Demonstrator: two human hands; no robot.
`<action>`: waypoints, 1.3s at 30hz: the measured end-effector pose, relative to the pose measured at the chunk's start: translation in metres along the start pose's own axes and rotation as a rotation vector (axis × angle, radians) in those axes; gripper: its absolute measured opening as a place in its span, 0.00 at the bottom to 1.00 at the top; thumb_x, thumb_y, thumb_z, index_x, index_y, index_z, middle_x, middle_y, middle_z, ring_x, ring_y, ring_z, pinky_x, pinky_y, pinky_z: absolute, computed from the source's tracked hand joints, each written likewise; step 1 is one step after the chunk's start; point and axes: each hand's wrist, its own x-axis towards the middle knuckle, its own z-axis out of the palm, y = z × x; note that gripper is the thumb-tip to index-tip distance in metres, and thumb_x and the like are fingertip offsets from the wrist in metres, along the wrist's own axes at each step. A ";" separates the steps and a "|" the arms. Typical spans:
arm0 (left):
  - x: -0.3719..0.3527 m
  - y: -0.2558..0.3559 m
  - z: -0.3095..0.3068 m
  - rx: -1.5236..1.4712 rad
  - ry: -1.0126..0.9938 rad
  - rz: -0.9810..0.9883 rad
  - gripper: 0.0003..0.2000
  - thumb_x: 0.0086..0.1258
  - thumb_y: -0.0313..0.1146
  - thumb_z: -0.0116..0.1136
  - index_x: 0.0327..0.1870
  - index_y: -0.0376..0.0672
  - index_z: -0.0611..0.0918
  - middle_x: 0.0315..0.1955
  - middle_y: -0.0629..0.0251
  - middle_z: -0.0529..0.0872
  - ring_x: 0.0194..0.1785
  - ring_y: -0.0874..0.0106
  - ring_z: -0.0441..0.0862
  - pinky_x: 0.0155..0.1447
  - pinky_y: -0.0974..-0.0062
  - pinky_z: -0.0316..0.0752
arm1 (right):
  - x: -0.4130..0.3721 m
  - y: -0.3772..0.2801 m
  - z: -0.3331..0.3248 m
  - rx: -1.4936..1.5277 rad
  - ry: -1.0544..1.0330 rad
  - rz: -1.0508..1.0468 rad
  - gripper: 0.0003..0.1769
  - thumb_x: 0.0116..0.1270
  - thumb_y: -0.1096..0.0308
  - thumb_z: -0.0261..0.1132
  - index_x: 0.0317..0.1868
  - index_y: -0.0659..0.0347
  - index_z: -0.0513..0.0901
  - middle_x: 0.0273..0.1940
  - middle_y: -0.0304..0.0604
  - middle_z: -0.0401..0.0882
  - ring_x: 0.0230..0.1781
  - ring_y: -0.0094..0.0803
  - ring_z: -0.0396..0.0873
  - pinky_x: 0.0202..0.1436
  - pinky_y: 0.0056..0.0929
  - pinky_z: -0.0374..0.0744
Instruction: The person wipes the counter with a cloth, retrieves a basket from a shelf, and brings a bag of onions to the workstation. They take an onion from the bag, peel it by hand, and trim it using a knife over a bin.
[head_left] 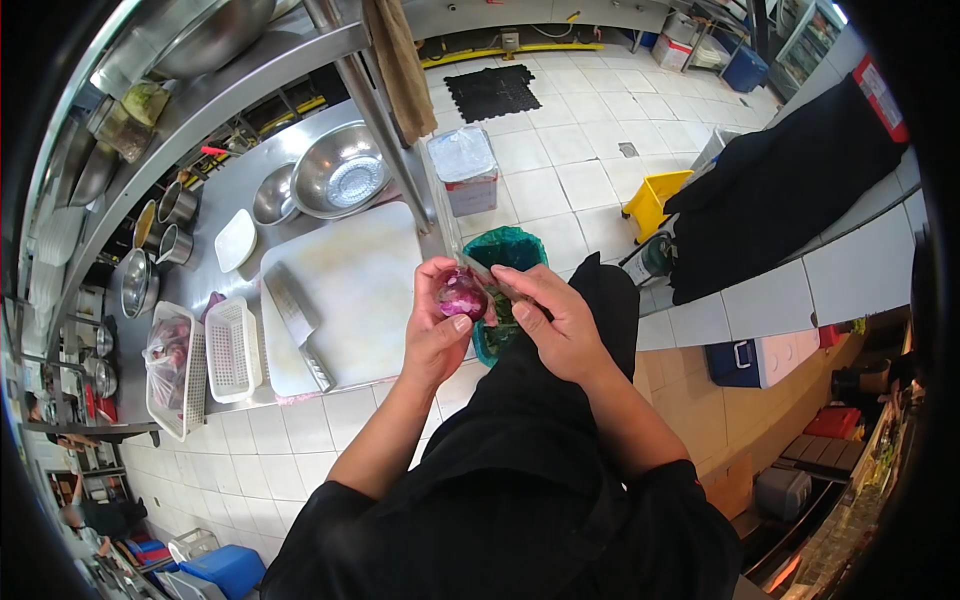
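My left hand (437,330) is wrapped round a purple-red onion (461,295), with pale patches on its skin. Just right of it, my right hand (550,315) has its fingers closed on something thin near the onion, too small to make out. Both hands are over a bin with a green liner (507,240), which has green scraps inside. To the left, a large knife (290,305) lies on a white cutting board (375,250).
Steel bowls (341,170) stand behind the board. A white basket (232,350) and another with bagged onions (170,355) sit at the table's left. A shelf post rises beside the board. A yellow bucket (655,203) stands on the floor.
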 end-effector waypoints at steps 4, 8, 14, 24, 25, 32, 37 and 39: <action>0.001 0.000 0.004 -0.016 0.022 0.015 0.32 0.56 0.30 0.67 0.59 0.48 0.60 0.51 0.58 0.71 0.49 0.65 0.74 0.50 0.68 0.73 | -0.004 0.000 0.001 0.025 -0.094 0.004 0.21 0.66 0.72 0.57 0.61 0.59 0.74 0.33 0.42 0.69 0.33 0.32 0.69 0.37 0.25 0.70; 0.001 -0.002 0.007 0.036 0.045 0.031 0.33 0.56 0.30 0.68 0.59 0.48 0.60 0.51 0.59 0.70 0.54 0.66 0.72 0.53 0.67 0.73 | -0.004 -0.008 0.001 -0.058 -0.113 0.007 0.22 0.65 0.73 0.57 0.60 0.58 0.75 0.33 0.42 0.69 0.31 0.32 0.69 0.36 0.25 0.70; 0.001 -0.003 0.010 0.089 0.063 0.023 0.33 0.55 0.29 0.68 0.59 0.48 0.60 0.51 0.59 0.71 0.52 0.68 0.73 0.52 0.69 0.76 | -0.004 0.002 0.002 -0.090 -0.074 -0.030 0.19 0.65 0.74 0.57 0.57 0.58 0.78 0.31 0.41 0.69 0.30 0.31 0.69 0.35 0.25 0.70; 0.003 0.001 0.010 -0.027 0.005 -0.033 0.32 0.53 0.28 0.68 0.59 0.45 0.63 0.48 0.58 0.73 0.43 0.65 0.77 0.47 0.68 0.75 | 0.002 0.011 -0.004 -0.051 0.021 0.020 0.19 0.67 0.73 0.56 0.58 0.60 0.77 0.33 0.41 0.70 0.33 0.30 0.70 0.39 0.23 0.71; 0.002 0.001 0.010 -0.028 0.006 -0.032 0.32 0.53 0.28 0.68 0.59 0.45 0.63 0.48 0.58 0.73 0.43 0.65 0.77 0.47 0.68 0.75 | 0.002 0.011 -0.004 -0.047 0.023 0.018 0.19 0.67 0.73 0.55 0.58 0.59 0.77 0.33 0.41 0.70 0.34 0.30 0.70 0.39 0.23 0.71; 0.001 0.003 0.010 -0.096 -0.014 -0.106 0.32 0.61 0.36 0.61 0.65 0.40 0.61 0.44 0.57 0.76 0.39 0.63 0.78 0.44 0.68 0.76 | -0.003 0.000 -0.002 -0.052 -0.054 0.005 0.20 0.68 0.72 0.56 0.60 0.57 0.76 0.34 0.41 0.71 0.33 0.31 0.72 0.38 0.24 0.72; 0.001 0.003 0.009 -0.111 -0.012 -0.164 0.31 0.64 0.40 0.59 0.65 0.39 0.62 0.44 0.58 0.75 0.34 0.65 0.79 0.39 0.71 0.77 | -0.001 -0.008 -0.006 -0.230 -0.123 -0.016 0.21 0.67 0.70 0.55 0.61 0.49 0.76 0.35 0.42 0.71 0.28 0.37 0.75 0.31 0.29 0.75; 0.001 0.005 0.008 -0.125 -0.047 -0.196 0.31 0.64 0.43 0.59 0.64 0.39 0.62 0.43 0.58 0.76 0.28 0.66 0.79 0.32 0.75 0.76 | 0.000 -0.009 -0.009 -0.254 -0.142 -0.018 0.21 0.67 0.70 0.55 0.61 0.49 0.75 0.35 0.42 0.70 0.29 0.38 0.75 0.31 0.29 0.75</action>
